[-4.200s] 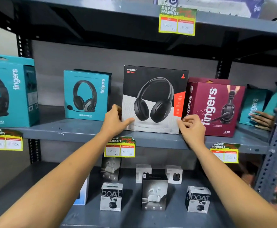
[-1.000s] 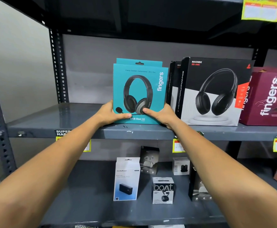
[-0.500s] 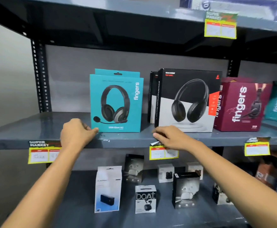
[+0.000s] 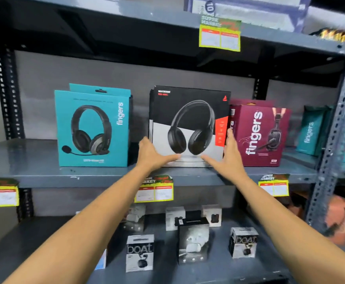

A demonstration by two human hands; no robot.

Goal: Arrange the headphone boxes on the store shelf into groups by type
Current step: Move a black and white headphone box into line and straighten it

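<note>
A black-and-white headphone box [image 4: 190,111] stands upright on the middle shelf [image 4: 34,173], with a second one like it directly behind. My left hand [image 4: 154,155] is spread at its lower left corner, thumb across the front. My right hand [image 4: 228,155] is spread at its lower right edge. Neither hand has closed on the box. A teal "fingers" headset box [image 4: 93,128] stands to the left, another teal box behind it. A maroon "fingers" box [image 4: 259,134] stands at the right, against the black box. More teal boxes [image 4: 313,132] sit at the far right.
The shelf below holds several small earbud boxes [image 4: 139,253]. Yellow price tags [image 4: 154,190] hang from the shelf edges. A perforated steel upright [image 4: 335,124] stands on the right. The upper shelf [image 4: 106,19] hangs close above the boxes.
Both hands have left the teal box and the shelf edge and moved right to the black-and-white box, fingers spread. The view has shifted right.
</note>
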